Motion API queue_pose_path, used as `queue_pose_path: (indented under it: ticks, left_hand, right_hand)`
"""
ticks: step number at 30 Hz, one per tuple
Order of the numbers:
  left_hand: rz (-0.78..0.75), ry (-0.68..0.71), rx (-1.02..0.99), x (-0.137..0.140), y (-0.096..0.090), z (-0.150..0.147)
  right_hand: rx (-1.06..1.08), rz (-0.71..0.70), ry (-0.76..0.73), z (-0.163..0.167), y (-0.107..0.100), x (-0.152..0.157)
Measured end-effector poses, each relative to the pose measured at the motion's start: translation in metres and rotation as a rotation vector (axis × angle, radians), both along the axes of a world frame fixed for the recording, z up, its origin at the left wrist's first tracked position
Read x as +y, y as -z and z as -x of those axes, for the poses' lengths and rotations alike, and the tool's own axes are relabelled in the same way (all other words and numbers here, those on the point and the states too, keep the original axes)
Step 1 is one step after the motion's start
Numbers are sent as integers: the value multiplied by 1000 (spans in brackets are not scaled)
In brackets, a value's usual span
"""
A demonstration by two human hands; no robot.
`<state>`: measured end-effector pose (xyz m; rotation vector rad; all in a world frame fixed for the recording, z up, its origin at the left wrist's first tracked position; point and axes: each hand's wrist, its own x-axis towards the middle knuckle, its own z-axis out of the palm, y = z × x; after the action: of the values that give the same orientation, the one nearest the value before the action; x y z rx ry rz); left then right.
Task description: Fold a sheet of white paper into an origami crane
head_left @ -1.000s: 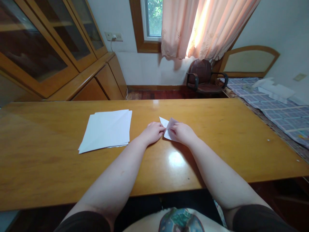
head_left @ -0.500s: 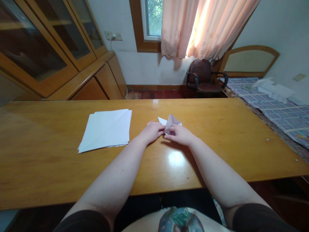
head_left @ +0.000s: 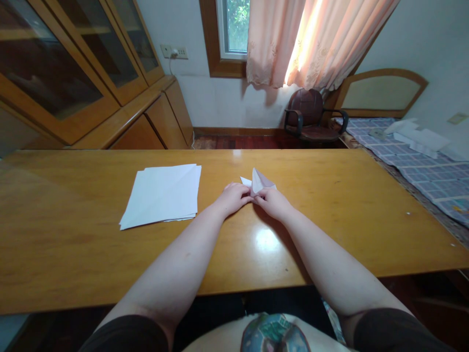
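Note:
A small piece of folded white paper [head_left: 259, 181] is on the table between my hands, with one pointed flap raised and another point sticking out at the left. My left hand [head_left: 236, 197] rests at its left side, fingers closed on its near edge. My right hand [head_left: 271, 201] pinches the near right part, thumb and fingers close to the left fingertips. My fingers hide the lower part of the paper. Left of my left hand lies a stack of white paper sheets [head_left: 161, 196], slightly uneven at the edges.
The wooden table [head_left: 344, 210] stretches wide to both sides. Beyond it are a brown armchair [head_left: 306, 115], a wooden cabinet [head_left: 146, 122] at the left and a bed [head_left: 406, 161] with white papers on it at the right.
The raised flap of the folded paper has opened and tipped to the left. My right fingers have closed in at its near edge. My left hand has hardly moved.

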<state>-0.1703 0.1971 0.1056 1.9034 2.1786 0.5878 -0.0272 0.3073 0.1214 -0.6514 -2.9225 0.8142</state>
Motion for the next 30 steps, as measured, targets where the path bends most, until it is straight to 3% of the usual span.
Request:
queue_pose_path:
  ticks: [6, 24, 30]
  left_hand:
    - [-30, -61, 16, 2, 3, -4]
    - [-37, -192, 19, 2, 2, -11]
    - [-4, -250, 52, 0, 2, -7]
  right_hand:
    - [46, -63, 135, 1, 4, 3]
    - [71, -45, 262, 3, 14, 7]
    - [24, -127, 49, 3, 12, -1]
